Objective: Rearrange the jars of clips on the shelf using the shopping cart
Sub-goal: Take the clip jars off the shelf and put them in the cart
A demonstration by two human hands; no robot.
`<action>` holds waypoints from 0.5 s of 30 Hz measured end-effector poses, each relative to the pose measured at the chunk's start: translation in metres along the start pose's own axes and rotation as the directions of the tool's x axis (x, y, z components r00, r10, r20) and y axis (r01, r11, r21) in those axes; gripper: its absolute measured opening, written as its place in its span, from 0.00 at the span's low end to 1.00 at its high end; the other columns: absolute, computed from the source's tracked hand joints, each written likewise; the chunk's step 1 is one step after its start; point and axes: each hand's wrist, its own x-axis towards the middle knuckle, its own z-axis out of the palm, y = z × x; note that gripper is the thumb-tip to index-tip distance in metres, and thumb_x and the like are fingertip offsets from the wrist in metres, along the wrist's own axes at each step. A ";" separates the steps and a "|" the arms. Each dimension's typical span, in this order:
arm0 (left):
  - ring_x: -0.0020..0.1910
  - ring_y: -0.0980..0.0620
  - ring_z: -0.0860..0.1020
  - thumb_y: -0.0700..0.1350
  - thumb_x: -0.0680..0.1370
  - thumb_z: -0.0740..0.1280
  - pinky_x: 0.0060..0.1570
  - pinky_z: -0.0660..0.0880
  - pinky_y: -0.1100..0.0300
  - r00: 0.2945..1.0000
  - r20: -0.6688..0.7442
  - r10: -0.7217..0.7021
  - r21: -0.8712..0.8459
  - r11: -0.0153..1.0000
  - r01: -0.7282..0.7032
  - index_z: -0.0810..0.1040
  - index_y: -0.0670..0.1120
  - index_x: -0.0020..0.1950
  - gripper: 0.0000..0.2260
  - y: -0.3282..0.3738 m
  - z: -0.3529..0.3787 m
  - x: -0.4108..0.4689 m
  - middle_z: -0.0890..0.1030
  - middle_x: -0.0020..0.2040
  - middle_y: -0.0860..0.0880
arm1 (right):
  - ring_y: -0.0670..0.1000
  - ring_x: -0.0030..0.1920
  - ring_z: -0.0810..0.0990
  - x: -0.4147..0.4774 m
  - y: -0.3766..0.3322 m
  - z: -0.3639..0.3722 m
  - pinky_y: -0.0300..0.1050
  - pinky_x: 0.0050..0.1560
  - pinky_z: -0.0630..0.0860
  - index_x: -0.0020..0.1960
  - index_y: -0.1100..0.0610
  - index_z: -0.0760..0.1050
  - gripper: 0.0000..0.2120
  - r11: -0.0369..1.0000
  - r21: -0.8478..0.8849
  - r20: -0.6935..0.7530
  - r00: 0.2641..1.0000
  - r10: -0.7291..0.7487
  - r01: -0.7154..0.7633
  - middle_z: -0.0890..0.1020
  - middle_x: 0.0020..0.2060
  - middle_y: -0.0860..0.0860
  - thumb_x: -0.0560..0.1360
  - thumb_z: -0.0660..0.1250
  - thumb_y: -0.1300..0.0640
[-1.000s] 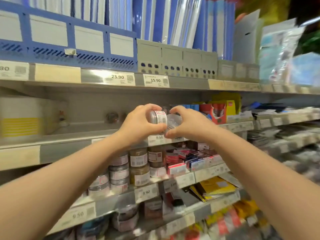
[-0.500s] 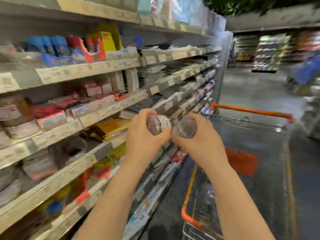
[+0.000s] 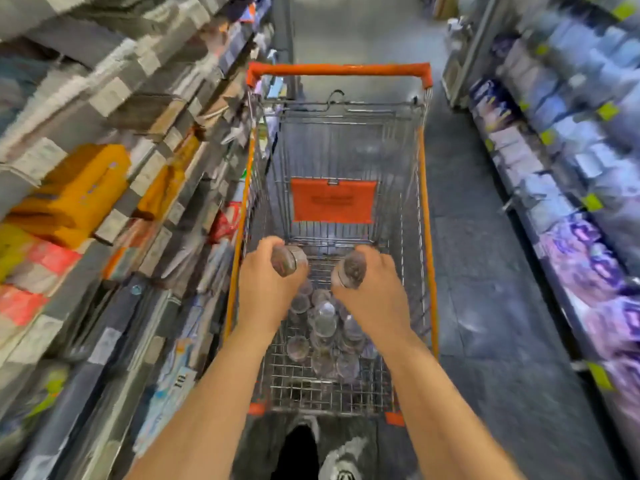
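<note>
Both my hands are held over the wire basket of the shopping cart, which has an orange handle and orange trim. My left hand grips a small clear jar of clips lying on its side. My right hand grips a second clear jar. Below the hands, several more clear jars lie loose on the cart's wire floor. The picture is blurred by motion.
Store shelves with stationery and price tags run along the left, close to the cart. Another shelf row lines the right side. A grey aisle floor lies between the cart and the right shelves. An orange panel hangs inside the cart.
My view has swung from the shelf on the left to the cart straight ahead. Both hands carried their jars away from the shelf and lowered them over the cart basket, moving slightly apart.
</note>
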 end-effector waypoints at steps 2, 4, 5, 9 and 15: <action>0.47 0.49 0.73 0.49 0.71 0.72 0.40 0.62 0.63 0.994 0.097 -0.054 0.053 0.997 0.049 0.73 0.46 0.58 0.19 -0.026 0.033 0.016 0.73 0.43 0.51 | 0.50 0.50 0.74 0.014 0.028 0.017 0.41 0.42 0.66 0.67 0.49 0.64 0.28 0.992 -0.038 0.035 0.992 0.120 -0.119 0.67 0.61 0.49 0.71 0.71 0.48; 0.47 0.48 0.73 0.51 0.70 0.72 0.42 0.65 0.60 0.973 0.215 -0.085 0.117 0.991 0.061 0.72 0.47 0.59 0.20 -0.053 0.066 0.028 0.75 0.46 0.48 | 0.53 0.51 0.74 0.025 0.053 0.036 0.42 0.43 0.67 0.67 0.51 0.63 0.30 0.976 -0.066 0.035 0.977 0.211 -0.208 0.67 0.62 0.52 0.70 0.72 0.47; 0.46 0.48 0.73 0.51 0.70 0.72 0.42 0.66 0.59 0.957 0.265 -0.115 0.150 0.986 0.077 0.72 0.47 0.59 0.21 -0.067 0.081 0.031 0.75 0.46 0.48 | 0.53 0.50 0.73 0.028 0.066 0.045 0.43 0.43 0.69 0.66 0.52 0.63 0.30 0.965 -0.077 0.034 0.966 0.255 -0.251 0.67 0.62 0.53 0.70 0.72 0.47; 0.48 0.43 0.75 0.50 0.71 0.72 0.44 0.69 0.56 0.872 0.397 -0.285 0.306 0.937 0.167 0.71 0.45 0.62 0.23 -0.122 0.125 0.030 0.77 0.51 0.42 | 0.57 0.51 0.76 0.030 0.111 0.086 0.48 0.45 0.74 0.66 0.54 0.61 0.28 0.891 -0.124 0.076 0.891 0.447 -0.437 0.66 0.62 0.56 0.72 0.70 0.49; 0.54 0.40 0.73 0.49 0.71 0.71 0.51 0.72 0.50 0.759 0.463 -0.458 0.507 0.839 0.197 0.71 0.46 0.59 0.20 -0.197 0.159 0.018 0.76 0.53 0.41 | 0.62 0.60 0.71 0.025 0.166 0.139 0.50 0.50 0.72 0.69 0.60 0.57 0.34 0.678 -0.108 0.218 0.648 0.730 -0.727 0.64 0.64 0.61 0.71 0.71 0.52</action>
